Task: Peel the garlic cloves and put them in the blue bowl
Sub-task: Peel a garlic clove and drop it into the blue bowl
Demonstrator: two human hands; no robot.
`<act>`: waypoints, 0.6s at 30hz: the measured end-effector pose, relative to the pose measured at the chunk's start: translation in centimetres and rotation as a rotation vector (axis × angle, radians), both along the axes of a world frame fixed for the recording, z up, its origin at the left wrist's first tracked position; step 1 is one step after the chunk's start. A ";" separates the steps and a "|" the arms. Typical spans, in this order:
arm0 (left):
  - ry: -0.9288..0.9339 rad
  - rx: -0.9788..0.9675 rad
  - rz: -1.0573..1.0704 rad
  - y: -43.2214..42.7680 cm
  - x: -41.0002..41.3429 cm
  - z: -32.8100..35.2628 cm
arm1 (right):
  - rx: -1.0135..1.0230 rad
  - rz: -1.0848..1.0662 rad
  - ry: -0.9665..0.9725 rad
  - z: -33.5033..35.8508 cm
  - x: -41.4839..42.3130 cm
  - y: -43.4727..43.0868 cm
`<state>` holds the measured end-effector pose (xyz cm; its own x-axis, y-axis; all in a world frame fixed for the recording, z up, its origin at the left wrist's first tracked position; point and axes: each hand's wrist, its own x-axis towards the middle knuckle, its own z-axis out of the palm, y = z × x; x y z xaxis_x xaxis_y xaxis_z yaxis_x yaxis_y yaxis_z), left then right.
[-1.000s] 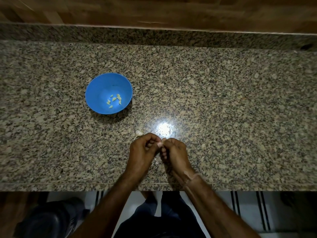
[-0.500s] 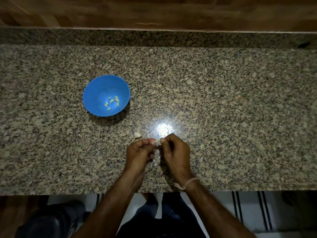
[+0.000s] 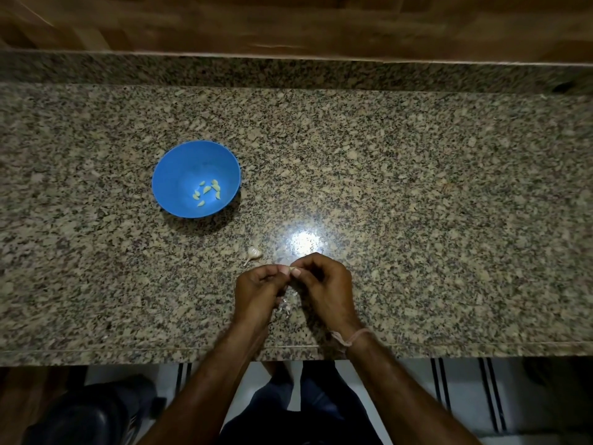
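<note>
A speckled granite countertop (image 3: 417, 187) in tan, grey and black runs the full width of the view, with a raised strip of the same stone along its far edge. 1 blue bowl (image 3: 179, 168) stands upright on it, left of the middle. 1 small whitish garlic piece (image 3: 253, 253) with a thin stalk lies on the stone nearer the front edge than the bowl and a little to its right, apart from it. A few pale peel scraps (image 3: 285, 307) lie further from the bowl in the same direction, near the front edge. A bright glare spot (image 3: 305, 243) shines on the polished stone right of the garlic piece.
</note>
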<state>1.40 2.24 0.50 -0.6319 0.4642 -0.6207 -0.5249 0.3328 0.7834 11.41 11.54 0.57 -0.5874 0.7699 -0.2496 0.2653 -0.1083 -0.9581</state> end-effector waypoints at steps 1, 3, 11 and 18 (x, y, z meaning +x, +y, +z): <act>0.064 -0.001 -0.029 -0.1 -0.1 0.1 | -0.042 -0.011 0.012 0.0 -0.1 0.0; 0.268 -0.069 -0.130 -0.2 -0.3 0.1 | -0.116 -0.036 0.023 0.0 0.0 0.2; 0.698 -0.065 -0.291 -0.5 0.2 1.4 | -0.219 -0.067 0.036 -0.5 0.2 0.0; 1.006 -0.270 -0.343 -1.2 -0.2 2.0 | 0.049 0.004 -0.091 0.0 0.0 -0.7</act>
<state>1.18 1.00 2.46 -0.7694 0.6388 -0.0013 0.4670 0.5639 0.6811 11.45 10.82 0.56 -0.5670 0.7801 -0.2647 0.3521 -0.0610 -0.9340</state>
